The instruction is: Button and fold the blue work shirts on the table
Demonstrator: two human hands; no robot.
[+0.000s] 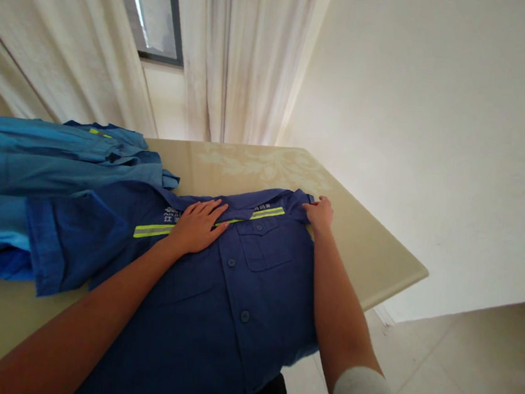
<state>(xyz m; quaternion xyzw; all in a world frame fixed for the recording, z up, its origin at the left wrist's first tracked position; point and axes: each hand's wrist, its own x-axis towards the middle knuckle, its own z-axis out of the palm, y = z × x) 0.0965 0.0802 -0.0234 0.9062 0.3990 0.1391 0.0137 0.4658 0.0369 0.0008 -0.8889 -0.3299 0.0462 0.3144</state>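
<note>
A dark blue work shirt [238, 283] with a yellow-green reflective stripe, buttons and a chest pocket lies front-up on the beige table [370, 247]. My left hand [197, 224] rests flat on the shirt's chest, fingers stretched out over the stripe. My right hand [320, 215] is at the shirt's far right shoulder, fingers curled on the fabric edge there. The shirt's lower part hangs over the table's near edge.
A pile of lighter blue garments [33, 164] lies at the left of the table. White curtains [241, 49] and a window [151, 7] stand behind. The table's right corner [419, 272] meets a white wall and tiled floor [451, 370].
</note>
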